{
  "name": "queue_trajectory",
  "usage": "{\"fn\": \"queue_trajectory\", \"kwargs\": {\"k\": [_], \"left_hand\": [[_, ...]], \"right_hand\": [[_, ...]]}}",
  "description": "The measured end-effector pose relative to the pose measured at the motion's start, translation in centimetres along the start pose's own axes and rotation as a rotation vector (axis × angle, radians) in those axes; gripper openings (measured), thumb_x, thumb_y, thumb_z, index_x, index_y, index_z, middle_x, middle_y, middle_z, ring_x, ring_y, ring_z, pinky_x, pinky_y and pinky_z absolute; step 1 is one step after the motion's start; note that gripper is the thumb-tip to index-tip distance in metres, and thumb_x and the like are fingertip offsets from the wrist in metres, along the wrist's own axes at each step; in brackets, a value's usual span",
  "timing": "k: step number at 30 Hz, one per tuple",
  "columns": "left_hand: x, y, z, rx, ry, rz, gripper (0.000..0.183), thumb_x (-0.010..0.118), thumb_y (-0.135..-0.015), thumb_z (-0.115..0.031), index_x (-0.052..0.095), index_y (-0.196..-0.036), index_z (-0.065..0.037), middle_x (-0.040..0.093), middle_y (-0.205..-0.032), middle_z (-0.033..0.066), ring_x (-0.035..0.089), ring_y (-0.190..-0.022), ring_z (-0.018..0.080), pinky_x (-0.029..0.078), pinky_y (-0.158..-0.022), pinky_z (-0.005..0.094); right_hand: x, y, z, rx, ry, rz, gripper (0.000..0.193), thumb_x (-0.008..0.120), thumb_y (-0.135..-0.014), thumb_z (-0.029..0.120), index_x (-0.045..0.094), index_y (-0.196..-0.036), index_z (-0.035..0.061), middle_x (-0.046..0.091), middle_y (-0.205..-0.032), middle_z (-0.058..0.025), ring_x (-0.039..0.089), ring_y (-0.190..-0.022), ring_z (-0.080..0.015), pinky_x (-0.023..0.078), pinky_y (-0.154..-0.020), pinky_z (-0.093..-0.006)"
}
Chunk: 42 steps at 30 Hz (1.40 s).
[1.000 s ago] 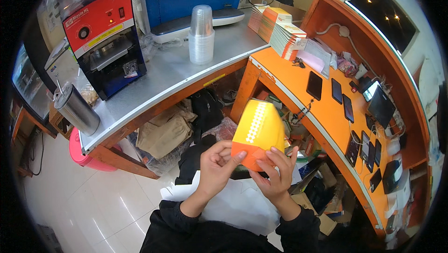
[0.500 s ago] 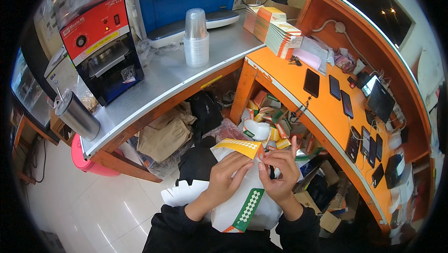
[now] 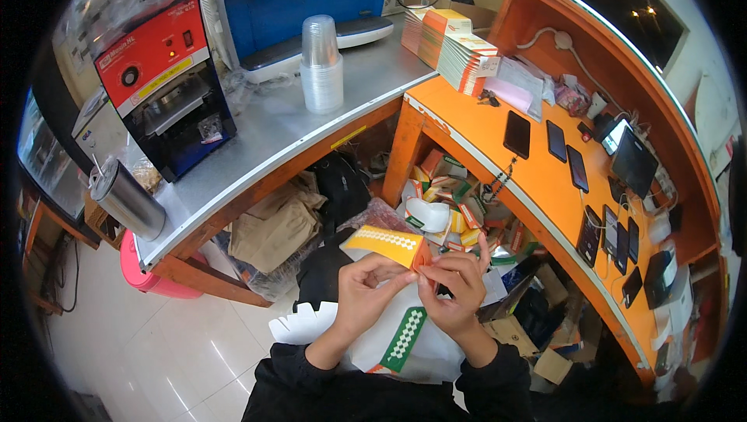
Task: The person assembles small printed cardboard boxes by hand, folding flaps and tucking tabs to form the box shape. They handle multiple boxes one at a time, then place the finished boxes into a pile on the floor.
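Note:
Over my lap, a small paper carton [image 3: 383, 240] with a yellow, white-patterned panel and an orange end is held between both hands. My left hand [image 3: 366, 291] pinches its near edge, fingers partly tucked behind it. The fingertips of my right hand [image 3: 453, 290] press at the orange end, with one finger raised. Below them, white paperboard with a green patterned strip [image 3: 405, 338] lies on my lap; whether it joins the held carton I cannot tell. White paperboard with notched edges [image 3: 302, 324] sticks out beside my left forearm.
Several folded cartons [image 3: 447, 216] are heaped under the orange counter [image 3: 537, 177], which carries several phones [image 3: 517, 134]. Stacked flat cartons [image 3: 463, 56] stand at its far end. On the metal table are plastic cups [image 3: 321, 72], a red-and-black machine [image 3: 167, 83] and a steel tumbler [image 3: 128, 200].
The yellow panel has tilted up, and the orange end now shows as a folded side. Both hands have shifted slightly left, still holding the carton.

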State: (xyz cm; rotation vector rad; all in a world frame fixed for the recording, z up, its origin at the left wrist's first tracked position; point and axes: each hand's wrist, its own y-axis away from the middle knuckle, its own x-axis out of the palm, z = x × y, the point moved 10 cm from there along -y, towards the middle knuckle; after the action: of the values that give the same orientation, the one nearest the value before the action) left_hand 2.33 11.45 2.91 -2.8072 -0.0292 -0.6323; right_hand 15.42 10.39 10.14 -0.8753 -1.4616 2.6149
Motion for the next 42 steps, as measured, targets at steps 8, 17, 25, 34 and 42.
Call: {"fn": "queue_trajectory", "kwargs": {"k": [8, 17, 25, 34, 42], "left_hand": [[-0.7, -0.4, 0.2, 0.071, -0.184, -0.140, 0.022, 0.063, -0.081, 0.003, 0.057, -0.101, 0.006, 0.062, -0.099, 0.0117, 0.063, -0.089, 0.0159, 0.050, -0.079, 0.0262], [7.4, 1.0, -0.5, 0.284, -0.813, 0.480, 0.023, 0.064, -0.077, -0.005, 0.065, -0.100, -0.008, 0.064, -0.104, 0.0075, 0.055, -0.102, 0.0234, 0.034, -0.094, 0.0380], [5.4, 1.8, 0.9, 0.245, -1.039, 0.389, 0.038, 0.066, -0.079, -0.016, 0.058, -0.116, -0.011, 0.054, -0.122, 0.0080, 0.045, -0.120, 0.0256, 0.026, -0.103, 0.0422], [-3.0, 6.5, 3.5, -0.014, -1.402, 0.337, 0.040, 0.066, -0.079, -0.021, 0.058, -0.116, -0.010, 0.054, -0.121, 0.0089, 0.040, -0.123, 0.0272, 0.020, -0.105, 0.0465], [-2.6, 8.2, 2.2, 0.016, -1.386, 0.227, 0.038, 0.067, -0.078, -0.019, 0.059, -0.114, -0.010, 0.057, -0.117, 0.0055, 0.044, -0.120, 0.0238, 0.022, -0.103, 0.0450]], "right_hand": [[3.9, 2.3, 0.6, 0.067, 0.373, 0.329, 0.046, 0.066, -0.075, 0.018, 0.055, -0.120, 0.0102, 0.050, -0.126, -0.0044, 0.049, -0.116, -0.0174, 0.010, -0.104, -0.0593], [-3.3, 0.5, -1.6, 0.104, 0.350, 0.379, 0.042, 0.078, -0.062, 0.021, 0.061, -0.100, 0.0146, 0.058, -0.108, -0.0032, 0.051, -0.112, -0.0197, 0.016, -0.105, -0.0568], [-4.5, 7.8, -11.3, 0.430, 0.433, 0.469, 0.021, 0.073, -0.070, 0.025, 0.062, -0.075, 0.0086, 0.061, -0.071, -0.0054, 0.060, -0.078, -0.0220, 0.024, -0.102, -0.0489], [-0.7, 26.3, -28.5, 0.766, 0.462, 0.840, 0.034, 0.069, -0.072, 0.033, 0.065, -0.088, 0.0034, 0.064, -0.078, -0.0207, 0.062, -0.075, -0.0330, 0.048, -0.073, -0.0385], [-5.2, 17.5, -39.1, 0.751, 0.438, 0.074, 0.052, 0.062, -0.081, 0.041, 0.054, -0.116, 0.0033, 0.054, -0.115, -0.0206, 0.051, -0.109, -0.0339, 0.039, -0.091, -0.0410]]}}
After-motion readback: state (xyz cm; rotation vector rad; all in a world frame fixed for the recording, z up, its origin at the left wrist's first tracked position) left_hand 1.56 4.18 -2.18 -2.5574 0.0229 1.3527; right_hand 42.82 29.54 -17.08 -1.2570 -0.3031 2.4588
